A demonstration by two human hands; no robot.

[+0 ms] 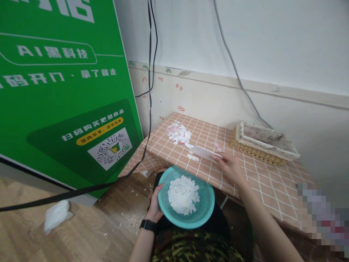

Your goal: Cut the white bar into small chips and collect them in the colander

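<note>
While the left hand (155, 204) grips the rim of a teal basket (203, 214) held below the table (261, 182) edge, the right hand (231, 165) pinches a white card (203, 152) lying flat on the tiled cloth. A good heap of white paper scraps (183, 194) already sits in the basket, so much of the gathering looks done. Left on the table are a few bits just beside the card and a larger pink-and-white pile (178, 134) farther back. A wicker tray (265, 143) stands well apart to the right.

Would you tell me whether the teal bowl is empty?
Not empty: the bowl holds a heap of white scraps.
</note>
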